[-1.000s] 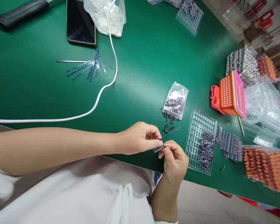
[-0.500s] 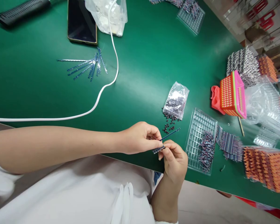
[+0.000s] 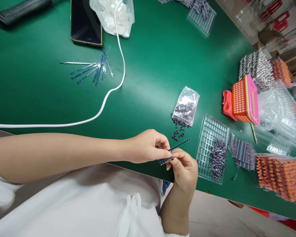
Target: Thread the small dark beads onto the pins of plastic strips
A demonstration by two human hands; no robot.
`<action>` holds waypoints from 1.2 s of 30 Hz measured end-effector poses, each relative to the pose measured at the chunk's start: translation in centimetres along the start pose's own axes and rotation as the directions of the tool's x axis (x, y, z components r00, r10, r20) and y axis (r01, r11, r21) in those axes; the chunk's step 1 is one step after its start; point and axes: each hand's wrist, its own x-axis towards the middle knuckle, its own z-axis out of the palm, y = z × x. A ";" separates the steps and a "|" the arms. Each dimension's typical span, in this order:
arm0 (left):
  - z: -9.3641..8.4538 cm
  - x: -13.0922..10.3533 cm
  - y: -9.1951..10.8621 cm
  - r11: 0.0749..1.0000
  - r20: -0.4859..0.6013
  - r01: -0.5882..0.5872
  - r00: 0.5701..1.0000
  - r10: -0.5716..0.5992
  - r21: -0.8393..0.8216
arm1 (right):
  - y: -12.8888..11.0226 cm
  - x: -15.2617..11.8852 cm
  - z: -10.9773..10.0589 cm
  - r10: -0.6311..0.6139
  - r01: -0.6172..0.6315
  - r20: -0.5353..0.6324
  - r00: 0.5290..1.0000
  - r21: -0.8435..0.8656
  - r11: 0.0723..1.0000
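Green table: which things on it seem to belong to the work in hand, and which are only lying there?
Probably the work:
- slim blue strip in left hand, right hand close by
- similar blue strips, fanned out
- small dark beads beside clear plastic bag

Probably only lying there:
- black-screened phone
- white cable
- orange plastic basket with pink rim

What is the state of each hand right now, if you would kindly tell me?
Left hand: closed, holding the small dark patterned piece; a blue strip juts out beside it.
Right hand: closed, pinching the piece's end.
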 end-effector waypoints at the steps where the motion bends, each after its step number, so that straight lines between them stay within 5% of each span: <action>1: 0.0 0.0 0.0 1.000 0.006 0.001 1.000 -0.001 0.015 | 0.0 0.0 0.0 -0.001 0.001 0.008 1.000 0.002 1.000; 17: -0.1 0.0 0.1 0.997 0.016 -0.007 1.000 0.006 0.073 | 0.2 0.0 0.0 -0.038 0.037 -0.013 0.999 -0.075 0.996; 36: 0.1 -0.1 0.2 0.994 -0.115 -0.079 0.990 0.087 0.070 | -0.1 0.0 1.0 -0.056 0.033 -0.163 0.985 -0.136 0.990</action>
